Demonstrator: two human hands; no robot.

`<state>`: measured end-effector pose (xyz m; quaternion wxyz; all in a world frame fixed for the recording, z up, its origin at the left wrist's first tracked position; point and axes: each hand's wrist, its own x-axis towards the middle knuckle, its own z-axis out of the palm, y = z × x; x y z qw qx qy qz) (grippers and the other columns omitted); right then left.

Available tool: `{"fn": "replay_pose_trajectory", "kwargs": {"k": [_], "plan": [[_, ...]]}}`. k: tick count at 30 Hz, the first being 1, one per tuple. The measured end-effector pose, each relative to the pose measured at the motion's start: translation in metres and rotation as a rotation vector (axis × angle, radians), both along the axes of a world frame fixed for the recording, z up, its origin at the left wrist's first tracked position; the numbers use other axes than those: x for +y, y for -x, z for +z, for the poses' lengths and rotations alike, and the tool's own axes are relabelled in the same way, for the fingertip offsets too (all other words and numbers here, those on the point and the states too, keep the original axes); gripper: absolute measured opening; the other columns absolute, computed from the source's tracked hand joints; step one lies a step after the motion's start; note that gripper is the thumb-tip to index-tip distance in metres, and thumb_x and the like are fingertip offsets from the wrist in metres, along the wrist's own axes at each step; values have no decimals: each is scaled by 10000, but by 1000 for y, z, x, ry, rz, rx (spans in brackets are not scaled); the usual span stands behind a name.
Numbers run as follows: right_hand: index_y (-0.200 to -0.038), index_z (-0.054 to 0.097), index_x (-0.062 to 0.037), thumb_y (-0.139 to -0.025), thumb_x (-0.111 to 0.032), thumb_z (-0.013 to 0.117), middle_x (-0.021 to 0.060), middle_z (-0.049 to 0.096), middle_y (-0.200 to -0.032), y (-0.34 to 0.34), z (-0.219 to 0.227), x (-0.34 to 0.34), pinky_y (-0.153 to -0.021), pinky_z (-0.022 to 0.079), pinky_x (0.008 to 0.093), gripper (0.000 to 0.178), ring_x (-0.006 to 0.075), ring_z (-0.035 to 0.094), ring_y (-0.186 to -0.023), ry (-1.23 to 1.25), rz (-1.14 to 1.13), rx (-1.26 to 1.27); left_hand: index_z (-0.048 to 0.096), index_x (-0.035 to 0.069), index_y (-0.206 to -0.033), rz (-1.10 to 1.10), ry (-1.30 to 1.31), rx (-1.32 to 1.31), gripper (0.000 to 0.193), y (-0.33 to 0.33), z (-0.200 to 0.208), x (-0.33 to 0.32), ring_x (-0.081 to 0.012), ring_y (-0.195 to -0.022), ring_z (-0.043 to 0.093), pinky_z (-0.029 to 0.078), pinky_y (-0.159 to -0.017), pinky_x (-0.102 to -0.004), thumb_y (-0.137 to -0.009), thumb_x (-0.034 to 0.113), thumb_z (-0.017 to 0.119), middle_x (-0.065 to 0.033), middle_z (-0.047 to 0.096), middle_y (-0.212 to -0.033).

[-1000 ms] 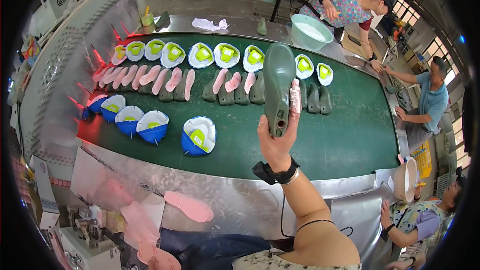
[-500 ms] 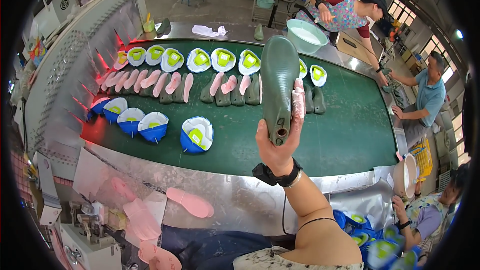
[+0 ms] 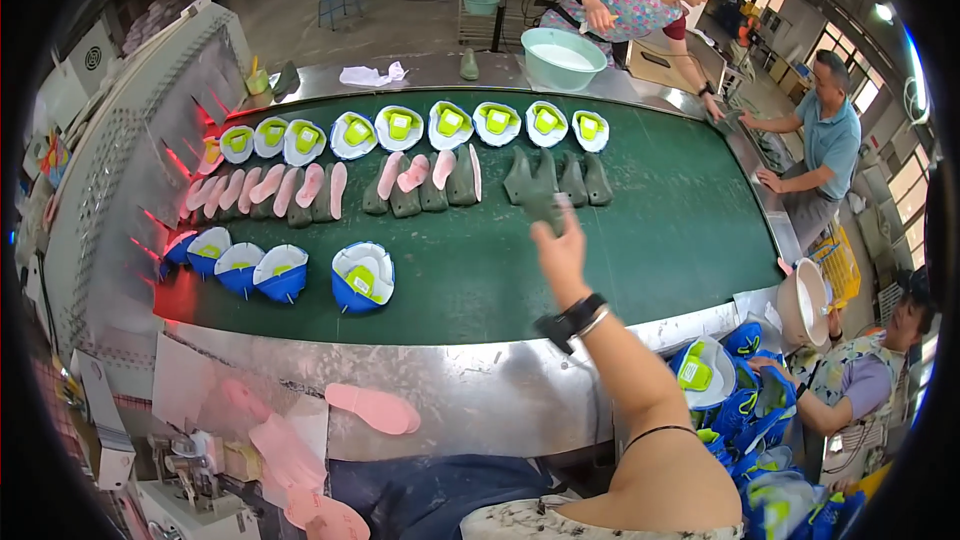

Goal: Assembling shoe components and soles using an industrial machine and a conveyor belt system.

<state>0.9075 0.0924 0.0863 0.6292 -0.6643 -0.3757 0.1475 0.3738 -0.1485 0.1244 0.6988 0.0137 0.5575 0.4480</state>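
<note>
My right hand (image 3: pixel 562 252) reaches over the green conveyor belt, its fingers at the heel end of a dark green shoe last (image 3: pixel 543 206). That last is blurred and lies low among other green lasts, such as the one at the right end of the group (image 3: pixel 597 180). A whitish covering shows on a fingertip. To the left, pink insoles (image 3: pixel 310 185) lie on a row of lasts. Behind them runs a row of white and lime shoe uppers (image 3: pixel 450 121). A blue upper (image 3: pixel 362 277) sits on the near left of the belt. My left hand is out of view.
A metal ledge (image 3: pixel 470 380) borders the belt's near side, with a pink insole (image 3: pixel 372 409) on it. Blue shoe uppers (image 3: pixel 740 405) are piled at right. A green basin (image 3: pixel 563 58) stands at the far edge. Co-workers (image 3: pixel 832 145) work around the far and right sides.
My right hand has gone from holding the green last up in front of me to down at the belt, among the other lasts. The view has shifted slightly.
</note>
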Motion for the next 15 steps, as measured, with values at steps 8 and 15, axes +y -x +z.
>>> {"fn": "replay_pose_trajectory", "kwargs": {"k": [8,15], "plan": [[-1362,276,149,-711,-202,777,303,380,-1387,-244,48,-21,-1114,286,386,893,377,384,-1300,140,-742,-393,376,88,-1387,-168,-260,-123,473,49,-55,-20,-253,-1050,571,521,-809,-336,-960,234,521,-114,529,-1252],[-940,650,-68,-829,-155,635,104,648,-906,171,9,-25,-741,505,344,142,223,625,-835,233,973,114,389,121,-1393,-62,-131,-82,420,10,-29,3,-270,-1054,581,517,-850,-382,-990,201,476,-141,574,-1220]]}}
